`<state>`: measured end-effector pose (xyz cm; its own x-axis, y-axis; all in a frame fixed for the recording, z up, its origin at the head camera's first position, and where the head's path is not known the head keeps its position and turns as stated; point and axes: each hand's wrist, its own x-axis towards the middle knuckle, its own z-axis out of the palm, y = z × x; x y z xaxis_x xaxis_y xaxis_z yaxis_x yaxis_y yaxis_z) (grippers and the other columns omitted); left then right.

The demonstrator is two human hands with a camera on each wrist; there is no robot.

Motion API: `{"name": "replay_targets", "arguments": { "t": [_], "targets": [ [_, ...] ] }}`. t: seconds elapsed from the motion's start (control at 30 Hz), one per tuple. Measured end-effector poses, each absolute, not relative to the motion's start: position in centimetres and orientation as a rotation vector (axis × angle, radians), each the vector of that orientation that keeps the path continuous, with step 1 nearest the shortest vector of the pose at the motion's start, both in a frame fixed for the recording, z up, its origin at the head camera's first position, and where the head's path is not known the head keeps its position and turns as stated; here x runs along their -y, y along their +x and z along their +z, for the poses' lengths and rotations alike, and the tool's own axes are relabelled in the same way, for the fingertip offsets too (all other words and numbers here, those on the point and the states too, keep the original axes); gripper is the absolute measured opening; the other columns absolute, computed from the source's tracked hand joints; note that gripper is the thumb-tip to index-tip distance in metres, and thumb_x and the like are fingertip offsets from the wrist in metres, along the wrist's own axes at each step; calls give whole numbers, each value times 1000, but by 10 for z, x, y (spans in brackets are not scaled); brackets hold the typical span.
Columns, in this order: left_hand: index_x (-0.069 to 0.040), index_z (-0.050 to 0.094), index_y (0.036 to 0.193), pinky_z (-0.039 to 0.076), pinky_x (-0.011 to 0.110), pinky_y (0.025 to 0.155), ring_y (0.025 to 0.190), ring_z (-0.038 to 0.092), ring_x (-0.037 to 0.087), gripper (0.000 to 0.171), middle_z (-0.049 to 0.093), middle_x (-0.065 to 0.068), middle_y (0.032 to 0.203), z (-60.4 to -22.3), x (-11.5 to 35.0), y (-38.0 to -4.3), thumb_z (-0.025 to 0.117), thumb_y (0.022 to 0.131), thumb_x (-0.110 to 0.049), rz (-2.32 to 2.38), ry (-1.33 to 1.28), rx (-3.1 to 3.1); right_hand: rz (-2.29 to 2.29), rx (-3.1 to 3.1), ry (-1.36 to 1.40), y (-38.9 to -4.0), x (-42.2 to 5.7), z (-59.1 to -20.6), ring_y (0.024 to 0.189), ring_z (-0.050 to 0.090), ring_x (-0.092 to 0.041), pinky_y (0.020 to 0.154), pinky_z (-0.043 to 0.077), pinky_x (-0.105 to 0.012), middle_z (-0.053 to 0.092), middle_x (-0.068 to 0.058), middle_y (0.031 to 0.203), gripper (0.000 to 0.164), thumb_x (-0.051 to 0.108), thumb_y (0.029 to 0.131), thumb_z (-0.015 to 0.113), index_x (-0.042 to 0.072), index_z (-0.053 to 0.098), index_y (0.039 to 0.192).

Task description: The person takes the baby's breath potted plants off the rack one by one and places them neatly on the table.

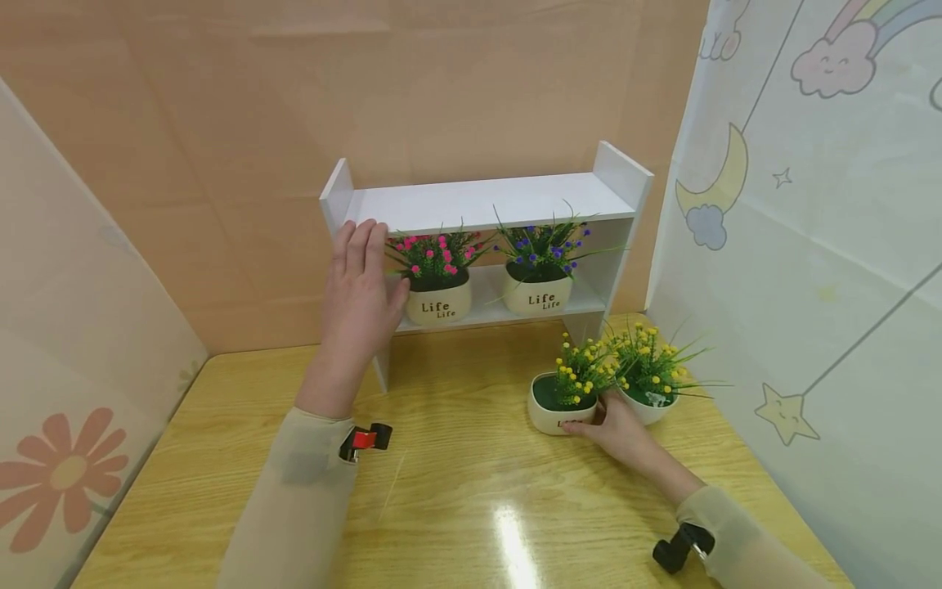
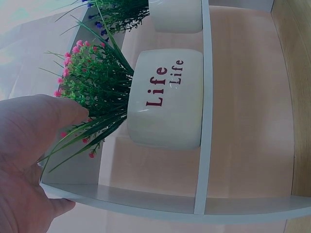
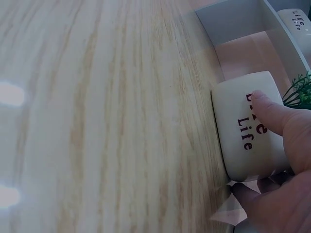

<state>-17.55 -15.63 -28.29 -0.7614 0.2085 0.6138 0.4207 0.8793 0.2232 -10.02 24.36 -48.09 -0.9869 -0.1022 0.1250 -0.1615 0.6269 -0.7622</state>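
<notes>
While the left hand (image 1: 358,298) rests straight-fingered on the left end of the white shelf (image 1: 478,204), the right hand (image 1: 621,433) pinches a cream pot (image 1: 546,419) of yellow flowers (image 1: 577,372), thumb across the lettered front, fingers behind. Location: just left of the right hand, low at the table (image 1: 441,483); base contact uncertain. Handling, judged: light, rigid, glossy and rather slippery; chippable if ceramic; sprigs soft, easily bent. Recommended hold: opposite walls below the rim, clear of foliage. Second yellow-flowered pot (image 1: 651,411): just beyond the right hand.
</notes>
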Motion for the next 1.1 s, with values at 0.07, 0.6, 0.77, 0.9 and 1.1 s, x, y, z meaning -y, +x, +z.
{"name": "replay_targets", "arguments": {
  "t": [0.07,0.6,0.77,0.9,1.1],
  "targets": [
    [-1,28,167,17,51,136,166,11,40,82,27,20,172,-283,156,-175,77,104,-20,-469,-457,2443,1307,2774,222,-98,-244,-480,151,45,-51,121,42,-65,46,-31,162,100,32,92,95,-5,37,164],
    [1,29,167,13,49,136,166,12,42,83,29,22,171,-282,157,-174,78,103,-18,-476,-475,2428,1460,2687,357,-81,-245,-472,154,34,-60,123,35,-67,31,-32,170,99,21,95,91,-4,30,169],
    [0,28,167,15,50,136,166,12,41,83,28,21,172,-283,158,-174,77,103,-18,-476,-470,2431,1447,2733,318,-72,-248,-468,150,37,-63,119,41,-62,31,-39,167,96,23,97,89,-11,30,165],
    [0,28,168,14,48,136,166,12,41,84,29,21,171,-284,158,-174,78,103,-18,-476,-472,2428,1475,2721,346,-64,-250,-465,149,39,-64,118,42,-61,35,-41,163,91,20,98,88,-14,32,161],
    [0,27,168,11,46,137,166,11,41,84,29,21,171,-284,159,-174,77,103,-19,-468,-478,2428,1530,2741,327,-52,-254,-460,153,32,-63,120,36,-61,27,-43,168,102,21,99,86,-15,19,167]
  ]
}}
